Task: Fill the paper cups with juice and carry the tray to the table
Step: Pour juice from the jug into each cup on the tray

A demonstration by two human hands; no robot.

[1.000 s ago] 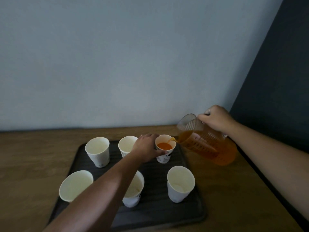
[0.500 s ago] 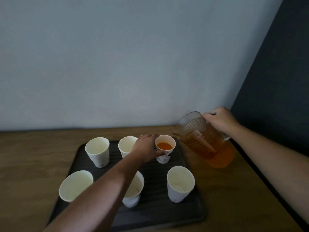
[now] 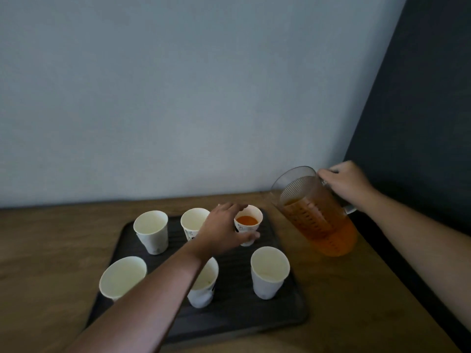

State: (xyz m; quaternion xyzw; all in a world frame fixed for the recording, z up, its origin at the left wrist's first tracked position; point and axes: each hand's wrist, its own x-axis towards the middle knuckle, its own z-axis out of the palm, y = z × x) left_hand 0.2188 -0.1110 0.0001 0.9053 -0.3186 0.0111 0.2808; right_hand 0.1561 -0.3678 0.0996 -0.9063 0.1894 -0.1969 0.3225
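One cup (image 3: 248,221) at the far right corner of the tray (image 3: 288,317) holds juice, my left hand (image 3: 224,230) curled round it, my right hand (image 3: 344,182) gripping the jug (image 3: 323,225) beside the tray — the other five cups (image 3: 270,266) look empty, nothing carried yet.

A wooden counter (image 3: 356,301) meets a pale grey wall (image 3: 178,98) and dark side wall (image 3: 420,98)

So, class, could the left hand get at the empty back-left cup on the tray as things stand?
Probably yes: the left hand would first release the filled cup; the back-left cup stands uncovered, with only the back-middle cup between.
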